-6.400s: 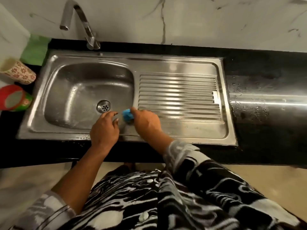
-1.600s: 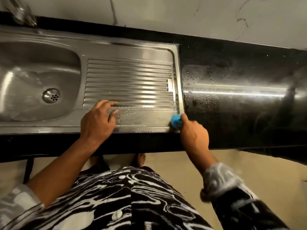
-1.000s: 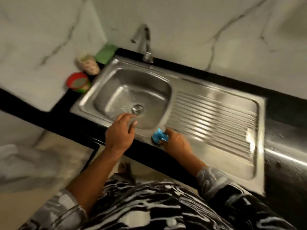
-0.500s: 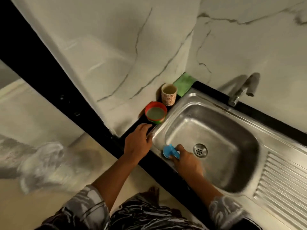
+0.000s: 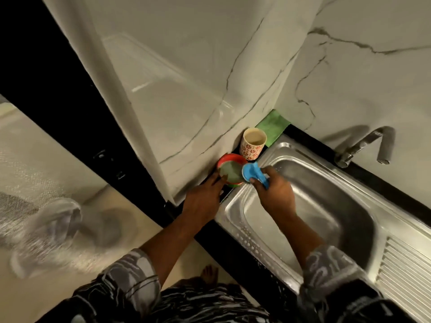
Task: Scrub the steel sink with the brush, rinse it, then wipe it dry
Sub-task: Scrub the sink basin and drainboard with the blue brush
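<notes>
Brush at the sink's far-left corner, beside the red bowl.
I see my right hand (image 5: 275, 194) clamped on the brush (image 5: 253, 172), head toward the red bowl (image 5: 229, 170); left hand (image 5: 203, 201) seemingly steadies the bowl, grip unclear; sink (image 5: 326, 206) lies right.

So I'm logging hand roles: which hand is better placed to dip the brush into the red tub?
Right. The right hand already grips the blue brush at the edge of the red tub, while the left hand rests at its rim, apparently steadying it.
</notes>
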